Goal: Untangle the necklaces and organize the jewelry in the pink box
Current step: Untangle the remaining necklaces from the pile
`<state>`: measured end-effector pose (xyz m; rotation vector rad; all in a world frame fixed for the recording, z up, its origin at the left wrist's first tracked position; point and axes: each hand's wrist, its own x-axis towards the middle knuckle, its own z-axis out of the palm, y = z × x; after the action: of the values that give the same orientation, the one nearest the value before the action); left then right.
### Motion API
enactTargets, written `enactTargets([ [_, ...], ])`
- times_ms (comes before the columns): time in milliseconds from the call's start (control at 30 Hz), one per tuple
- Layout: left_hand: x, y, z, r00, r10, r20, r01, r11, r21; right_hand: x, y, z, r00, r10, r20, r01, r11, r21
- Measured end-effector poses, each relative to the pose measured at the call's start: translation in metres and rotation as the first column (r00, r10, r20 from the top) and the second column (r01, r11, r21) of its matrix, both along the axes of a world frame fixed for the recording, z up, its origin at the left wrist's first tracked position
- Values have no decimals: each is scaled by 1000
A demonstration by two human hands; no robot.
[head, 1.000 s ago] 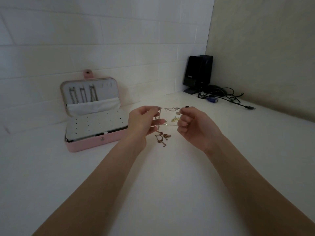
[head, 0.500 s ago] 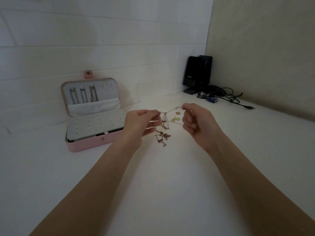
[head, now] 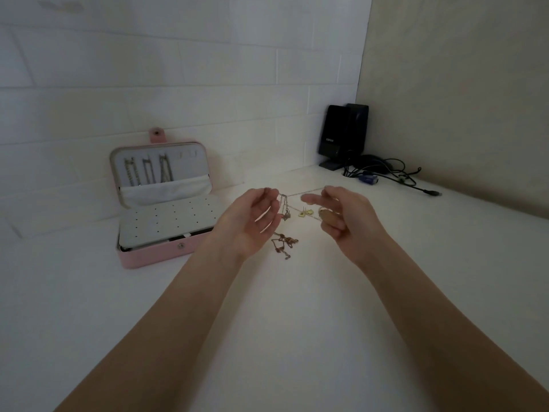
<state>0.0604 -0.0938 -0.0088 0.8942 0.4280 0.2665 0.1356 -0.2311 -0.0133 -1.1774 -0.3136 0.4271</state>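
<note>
A thin silver necklace (head: 300,194) is stretched between my two hands above the white counter. My left hand (head: 252,221) pinches its left end, palm turned up, with a short loop of chain hanging below the fingertips. My right hand (head: 341,215) pinches the other end between thumb and finger. On the counter below lie a reddish tangled chain (head: 283,243) and small yellow earrings (head: 306,213). The pink box (head: 154,257) stands open to the left, with several chains (head: 148,172) hung in its lid and a white perforated insert (head: 169,221).
A black speaker (head: 341,135) stands in the back right corner with a bundle of black cables (head: 395,176) trailing right along the counter. White brick wall runs behind; a beige wall closes the right side.
Both hands have drawn apart and turned palms more upward, stretching the silver necklace wider between them. The reddish chain and earrings stayed on the counter.
</note>
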Motion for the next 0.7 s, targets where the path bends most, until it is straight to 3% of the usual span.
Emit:
enactTargets([
  [167, 0, 3, 4, 996, -9, 86, 17, 995, -93, -3, 0, -2, 989, 134, -62, -130, 989, 67],
  [267, 1, 2, 3, 994, 26, 109, -11, 990, -142, -1, 0, -3, 985, 125, -120, -108, 985, 137],
  [333, 2, 1, 3, 992, 49, 114, -33, 990, -138, 0, 0, -3, 986, 118, -115, -106, 989, 103],
  [467, 4, -3, 6, 983, 88, 160, -96, 994, 45, -2, 1, -5, 995, 102, -5, -101, 978, -184],
  [567, 4, -5, 7, 978, 92, 189, -137, 961, 241, -6, 0, -6, 973, 181, 140, -107, 900, -423],
  [700, 2, -8, 6, 975, 56, 216, -136, 916, 377, -10, 0, -3, 929, 312, 199, -159, 821, -548],
])
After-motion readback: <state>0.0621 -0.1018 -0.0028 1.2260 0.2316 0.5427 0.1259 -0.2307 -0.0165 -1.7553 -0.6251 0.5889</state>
